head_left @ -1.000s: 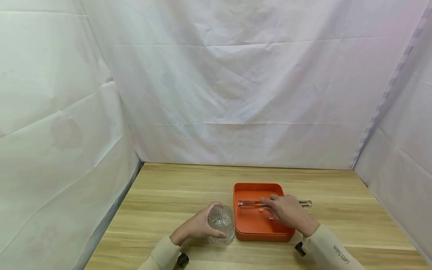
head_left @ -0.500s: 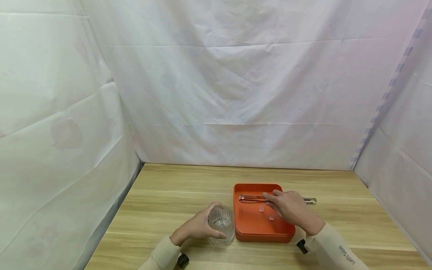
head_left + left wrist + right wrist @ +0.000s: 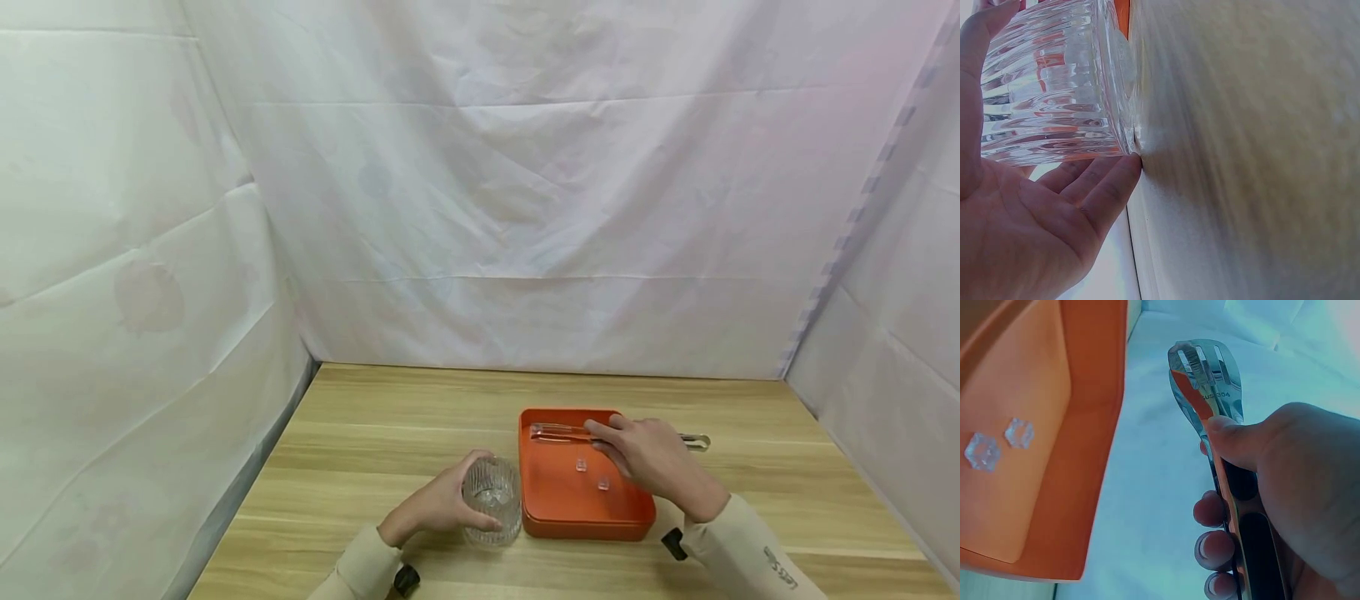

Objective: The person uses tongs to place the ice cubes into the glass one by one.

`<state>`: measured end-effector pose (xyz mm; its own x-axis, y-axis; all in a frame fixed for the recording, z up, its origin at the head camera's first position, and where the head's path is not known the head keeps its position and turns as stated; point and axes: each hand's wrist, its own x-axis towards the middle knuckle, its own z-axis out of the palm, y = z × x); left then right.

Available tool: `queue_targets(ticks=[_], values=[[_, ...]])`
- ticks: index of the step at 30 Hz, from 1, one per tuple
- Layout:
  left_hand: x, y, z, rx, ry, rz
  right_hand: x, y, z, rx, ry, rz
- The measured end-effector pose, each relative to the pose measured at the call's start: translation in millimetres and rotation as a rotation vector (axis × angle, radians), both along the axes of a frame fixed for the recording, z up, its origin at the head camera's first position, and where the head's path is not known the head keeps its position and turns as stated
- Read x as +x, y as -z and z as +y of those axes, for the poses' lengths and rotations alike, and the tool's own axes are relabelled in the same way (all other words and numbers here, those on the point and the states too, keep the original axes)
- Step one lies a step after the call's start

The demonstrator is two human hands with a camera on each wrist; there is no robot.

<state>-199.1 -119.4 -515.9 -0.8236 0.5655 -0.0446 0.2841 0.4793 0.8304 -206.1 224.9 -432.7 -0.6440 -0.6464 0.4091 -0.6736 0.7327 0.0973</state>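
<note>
My left hand (image 3: 438, 502) curves around a clear ribbed glass tumbler (image 3: 498, 500), thumb on the near side and fingers on the far side. In the left wrist view, fingertips reach the glass base, close over the tabletop. My right hand (image 3: 651, 457) grips metal tongs (image 3: 1221, 384) with dark handle pads, thumb on top and fingers wrapped below. The tong tips are over the left rear part of an orange tray (image 3: 585, 530); I cannot tell whether something clear sits between them. Two small clear ice-like pieces (image 3: 581, 465) lie on the tray floor.
The tray stands just right of the tumbler on a wood-grain table (image 3: 390, 417). White cloth walls (image 3: 510, 325) enclose the table at the back and both sides. The handle end of the tongs sticks out past the tray's right rim.
My right hand and the tongs have moved away from me and slightly right over the tray, uncovering the two clear pieces. My left hand and the tumbler have stayed put.
</note>
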Motion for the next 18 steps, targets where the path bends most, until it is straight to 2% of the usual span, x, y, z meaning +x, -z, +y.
queue_targets(ticks=[18], values=[[0.7, -0.7, 0, -0.014, -0.001, 0.011, 4.0, -12.1, -7, -0.039, -0.065, 0.045]])
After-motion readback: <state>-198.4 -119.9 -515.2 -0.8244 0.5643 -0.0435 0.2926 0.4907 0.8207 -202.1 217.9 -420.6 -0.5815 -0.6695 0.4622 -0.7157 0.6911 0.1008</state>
